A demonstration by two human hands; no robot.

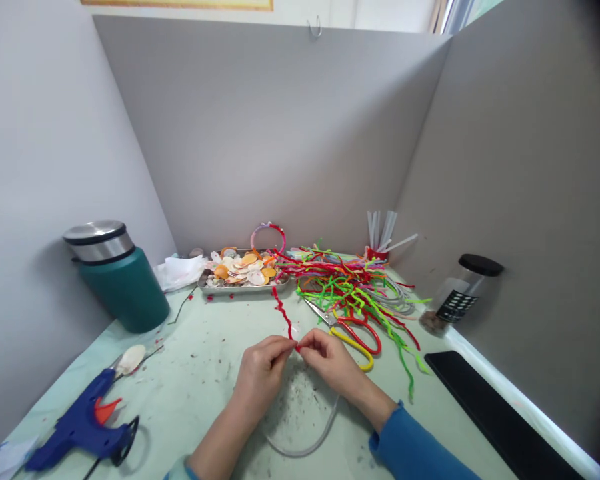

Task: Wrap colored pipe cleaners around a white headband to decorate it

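My left hand (263,372) and my right hand (331,362) meet over the middle of the table, fingertips pinched on a length of red fuzzy yarn (286,319). The yarn runs away from my fingers in a kinked line towards the tray. Below my hands, a pale grey tube (300,455) curves across the table between my forearms; its upper part is hidden. Scissors (347,333) with one red and one yellow handle lie just beyond my right hand, blades partly open, beside a tangled heap of red, green and grey yarn (350,277).
A metal tray (240,289) of shells has a red and pink wrapped ring (269,227) behind it. At left stand a green flask (125,287) and a blue glue gun (80,423). Glue sticks (380,230), a tilted jar (460,293) and a black bar (485,407) are at right. Grey panels enclose the table.
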